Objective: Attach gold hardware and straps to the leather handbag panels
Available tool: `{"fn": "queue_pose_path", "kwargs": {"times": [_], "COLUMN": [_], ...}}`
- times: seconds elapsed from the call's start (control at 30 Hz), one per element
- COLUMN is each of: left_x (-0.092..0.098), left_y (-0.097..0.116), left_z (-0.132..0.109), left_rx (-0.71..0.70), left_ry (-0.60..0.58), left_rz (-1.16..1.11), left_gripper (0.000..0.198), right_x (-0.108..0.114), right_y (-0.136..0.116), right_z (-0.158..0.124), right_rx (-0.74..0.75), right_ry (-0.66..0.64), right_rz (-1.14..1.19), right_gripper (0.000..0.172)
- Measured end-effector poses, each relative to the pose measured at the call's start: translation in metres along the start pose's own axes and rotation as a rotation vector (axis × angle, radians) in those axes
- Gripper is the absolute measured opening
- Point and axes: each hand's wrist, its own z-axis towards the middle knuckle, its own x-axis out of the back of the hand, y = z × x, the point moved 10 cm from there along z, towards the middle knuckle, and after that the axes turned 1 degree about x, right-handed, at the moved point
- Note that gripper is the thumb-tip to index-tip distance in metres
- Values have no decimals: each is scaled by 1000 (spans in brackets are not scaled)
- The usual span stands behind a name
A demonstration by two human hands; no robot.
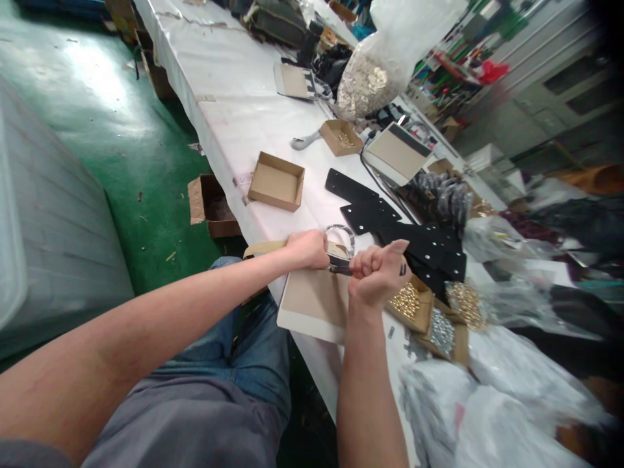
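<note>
My left hand point(309, 249) is closed around a tan strap point(266, 248), whose free end sticks out to the left over the table edge. Gripped in my right hand point(379, 272) is a dark-handled tool point(340, 264), perhaps pliers; its head reaches toward my left fingers, which partly hide it. Both hands are just above a beige board point(312, 305) lying at the table's near edge. A ring-shaped thing point(350, 233) lies right behind the hands. To the right of it are several black punched strips point(419, 244).
The white-covered table point(229, 110) runs away to the upper left. On it are an open cardboard tray point(277, 182), a box of gold rivets point(408, 300), a box of silver ones point(441, 330) and plastic bags point(507, 416). A large grey bin point(53, 214) stands at left.
</note>
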Motion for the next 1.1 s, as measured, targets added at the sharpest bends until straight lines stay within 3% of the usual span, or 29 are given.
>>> {"fn": "queue_pose_path", "kwargs": {"times": [0.13,0.4,0.63,0.8,0.97,1.1], "left_x": [2,-1,2,5,6,6], "left_y": [0,-6,-3,5,5,8], "left_z": [-6,-1,-3,-6,-10,-9], "left_rx": [-18,-17,-47,-77,-97,-127], "left_ry": [1,4,37,30,45,56], "left_rz": [-28,-57,-49,19,8,-41], "left_gripper": [26,29,23,35,60,53], "right_x": [-7,-14,-26,-32,0,28], "right_y": [-5,-10,2,16,34,41], "right_z": [-18,-22,-11,6,33,47], "right_rx": [78,107,156,71,-193,-330], "right_ry": [54,45,12,15,58,32], "right_rz": [-77,-87,25,-14,133,199], "right_gripper": [78,80,77,74,80,81]}}
